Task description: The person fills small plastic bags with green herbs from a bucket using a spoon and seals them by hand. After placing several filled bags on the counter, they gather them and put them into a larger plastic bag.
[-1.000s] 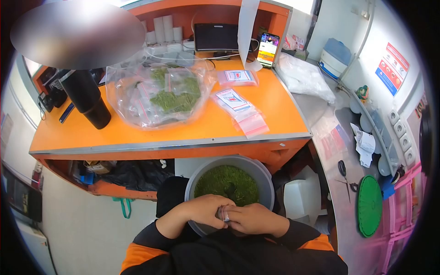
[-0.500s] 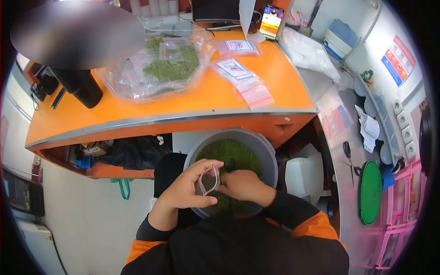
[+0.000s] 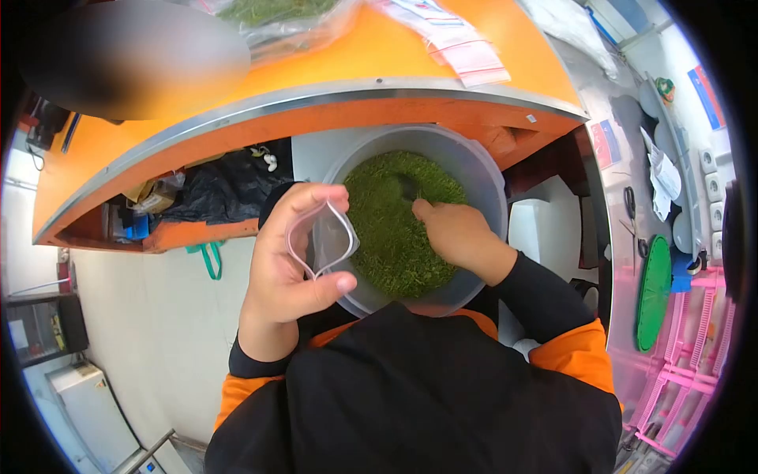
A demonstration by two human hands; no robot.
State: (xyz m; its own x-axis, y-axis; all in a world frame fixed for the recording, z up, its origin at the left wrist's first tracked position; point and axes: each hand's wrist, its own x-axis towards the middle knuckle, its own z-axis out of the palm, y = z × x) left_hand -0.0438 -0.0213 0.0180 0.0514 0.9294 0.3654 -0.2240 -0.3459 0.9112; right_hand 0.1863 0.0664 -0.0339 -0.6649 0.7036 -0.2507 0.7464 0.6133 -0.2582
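My left hand (image 3: 280,261) is closed around a small clear zip bag (image 3: 325,241), whose mouth gapes upward between thumb and fingers. To its right stands a round grey tub (image 3: 491,189), part-filled with shredded green leaves (image 3: 387,237). Over the leaves, my right hand (image 3: 458,237) grips what looks like a dark spoon (image 3: 408,187), its bowl down in the greens and its handle mostly hidden by the fingers. The bag's inside shows no green that I can make out.
Flat zip bags (image 3: 470,55) lie on the orange counter (image 3: 332,59), near a large clear bag of greens (image 3: 276,12). Right of me are scissors (image 3: 629,204), a green lid (image 3: 654,292) and pink racks (image 3: 695,332). Black plastic (image 3: 229,189) fills the shelf under the counter.
My view has tilted down towards the tub. My right hand has moved away from the bag's mouth, rightward over the leaves. The left hand still holds the bag with its mouth spread.
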